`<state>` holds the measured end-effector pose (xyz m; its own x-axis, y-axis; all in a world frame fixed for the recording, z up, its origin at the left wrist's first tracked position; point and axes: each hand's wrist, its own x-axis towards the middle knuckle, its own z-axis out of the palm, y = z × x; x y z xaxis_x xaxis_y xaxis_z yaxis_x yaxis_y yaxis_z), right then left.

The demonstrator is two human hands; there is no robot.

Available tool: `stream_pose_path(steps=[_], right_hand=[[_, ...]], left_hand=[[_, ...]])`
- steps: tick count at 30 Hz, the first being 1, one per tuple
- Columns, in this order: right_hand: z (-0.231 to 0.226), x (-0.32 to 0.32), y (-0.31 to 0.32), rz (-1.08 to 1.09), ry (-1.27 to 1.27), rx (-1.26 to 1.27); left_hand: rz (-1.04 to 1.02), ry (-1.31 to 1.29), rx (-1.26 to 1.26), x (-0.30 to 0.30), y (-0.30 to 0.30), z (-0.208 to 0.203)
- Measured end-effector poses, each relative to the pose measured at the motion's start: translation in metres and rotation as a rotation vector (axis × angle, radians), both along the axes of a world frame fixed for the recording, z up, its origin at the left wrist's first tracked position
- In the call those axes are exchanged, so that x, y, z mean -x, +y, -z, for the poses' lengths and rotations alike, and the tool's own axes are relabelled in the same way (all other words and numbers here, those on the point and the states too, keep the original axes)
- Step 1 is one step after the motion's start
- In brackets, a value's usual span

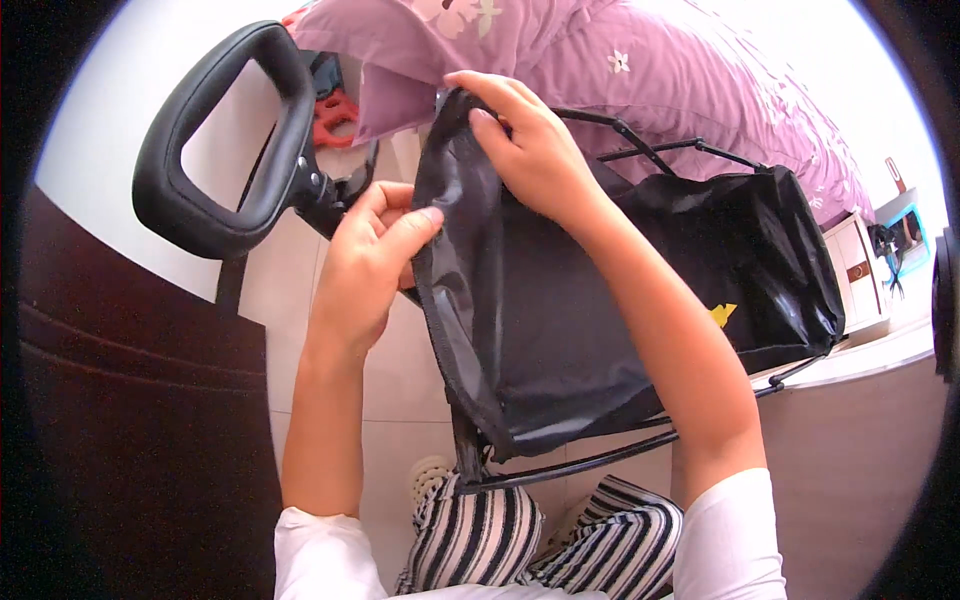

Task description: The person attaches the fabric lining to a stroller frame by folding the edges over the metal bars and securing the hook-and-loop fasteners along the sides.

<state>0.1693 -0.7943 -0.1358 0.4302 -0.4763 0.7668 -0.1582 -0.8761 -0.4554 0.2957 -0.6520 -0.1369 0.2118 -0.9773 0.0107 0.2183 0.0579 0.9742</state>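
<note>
In front of me stands a folding cart with a black fabric liner (580,330) hung in a thin black metal frame (590,458). My left hand (365,255) pinches the left edge of the liner between thumb and fingers. Farther up that same edge, near the far left corner, my right hand (530,145) grips the fabric, its fingers curled over the rim. The right forearm crosses above the liner and hides part of it. A padded black loop handle (160,175) sticks out on the left, beyond my left hand. A small yellow mark (722,315) shows on the liner.
A bed with purple flowered bedding (640,100) lies behind the cart. Dark wooden furniture (150,410) stands at the left. At the right are a small white cabinet (850,265) and a blue-framed mirror (910,240). A red object (335,120) lies beside the bed.
</note>
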Motion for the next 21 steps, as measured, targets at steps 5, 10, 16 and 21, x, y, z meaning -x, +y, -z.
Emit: stream_pose_path(steps=[5, 10, 16, 21], right_hand=[[0.001, -0.028, -0.034, 0.058, 0.226, 0.191], [-0.027, -0.055, -0.038, 0.138, 0.638, -0.059], [-0.02, -0.07, -0.041, 0.02, 0.801, 0.155], [0.004, -0.065, -0.047, -0.069, 0.374, 0.221]], left_hand=[[0.111, 0.062, -0.11, 0.002, 0.021, 0.002], [0.142, 0.31, -0.111, 0.003, 0.033, 0.017], [0.222, 0.583, -0.127, 0.005, 0.034, 0.05], [0.268, 0.713, -0.062, 0.011, 0.032, 0.058]])
